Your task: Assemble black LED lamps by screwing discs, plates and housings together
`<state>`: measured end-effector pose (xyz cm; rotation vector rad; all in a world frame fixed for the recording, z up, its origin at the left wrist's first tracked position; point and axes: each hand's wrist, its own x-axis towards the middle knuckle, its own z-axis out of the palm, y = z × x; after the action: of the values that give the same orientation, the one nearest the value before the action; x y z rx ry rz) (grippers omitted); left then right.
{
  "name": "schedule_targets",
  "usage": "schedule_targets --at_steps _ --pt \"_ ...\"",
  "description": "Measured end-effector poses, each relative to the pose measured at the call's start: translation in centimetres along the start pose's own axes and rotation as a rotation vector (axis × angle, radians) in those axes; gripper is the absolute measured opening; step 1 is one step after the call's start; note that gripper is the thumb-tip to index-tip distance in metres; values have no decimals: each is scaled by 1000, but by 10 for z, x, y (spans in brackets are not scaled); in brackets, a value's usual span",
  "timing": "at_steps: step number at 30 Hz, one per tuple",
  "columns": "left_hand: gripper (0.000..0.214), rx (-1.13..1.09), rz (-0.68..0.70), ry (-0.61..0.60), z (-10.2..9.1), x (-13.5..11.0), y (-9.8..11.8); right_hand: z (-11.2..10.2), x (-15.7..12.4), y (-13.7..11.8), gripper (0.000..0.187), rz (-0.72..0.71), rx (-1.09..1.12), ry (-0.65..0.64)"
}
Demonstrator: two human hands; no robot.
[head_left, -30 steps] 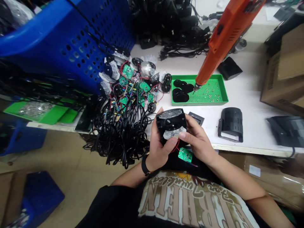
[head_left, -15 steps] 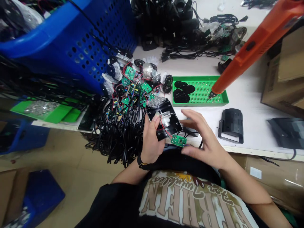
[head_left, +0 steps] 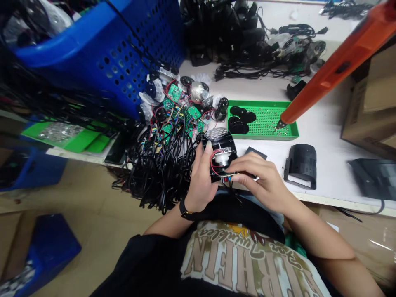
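Observation:
My left hand (head_left: 201,179) grips a black lamp housing (head_left: 218,142) from below, its fingers around the side. A silver motor (head_left: 222,157) sits inside the housing, with red wires (head_left: 213,161) looping beside it. My right hand (head_left: 261,177) reaches in from the right, its fingertips pressing a green circuit board (head_left: 228,177) at the housing's lower edge. Most of that board is hidden by my fingers. The housing's clear lens faces away, at the far end.
A tangled pile of black cables (head_left: 157,173) lies left of my hands, under a heap of wired boards (head_left: 181,111). Behind stands a blue perforated crate (head_left: 123,62). An orange electric screwdriver (head_left: 337,70) hangs over a green tray (head_left: 262,119) holding black discs and screws.
The green board has swung from hanging below the housing up against its edge. My right hand has closed in from open, and the housing has turned upright in my left hand.

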<state>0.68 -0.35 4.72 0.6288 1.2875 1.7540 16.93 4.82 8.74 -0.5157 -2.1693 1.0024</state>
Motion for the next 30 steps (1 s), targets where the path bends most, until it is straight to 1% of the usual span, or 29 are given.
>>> schedule_targets --at_steps 1,3,6,9,12,15,19,21,23,25,28,30 --pt "50 -28 -50 10 0 0 1 -2 3 0 12 5 -10 -36" --pt "53 -82 -128 13 1 -1 2 -5 7 2 14 20 -55 -57" --pt "54 -107 -131 -27 2 -2 3 -5 9 3 18 35 -122 -76" --pt "55 -113 -133 -37 2 -2 1 -3 9 4 20 19 -155 -94" --pt "58 -117 -126 -13 2 -1 -1 1 9 5 19 -15 -171 -26" --pt "57 -102 -124 -3 2 0 -2 3 9 7 18 -47 -136 50" --pt "55 -92 -132 -28 1 1 -2 6 8 13 18 -143 -176 74" --pt "55 -101 -128 -22 2 1 -2 6 8 16 19 -194 -212 82" --pt "54 -110 -122 -17 3 1 -1 7 10 19 19 -215 -194 94" --pt "54 -131 -130 -10 5 2 -1 10 11 21 15 -180 -128 122" --pt "50 -175 -150 26 6 1 0 16 13 21 8 -63 -20 183" --pt "49 -188 -157 47 6 1 0 20 14 20 7 -2 21 208"
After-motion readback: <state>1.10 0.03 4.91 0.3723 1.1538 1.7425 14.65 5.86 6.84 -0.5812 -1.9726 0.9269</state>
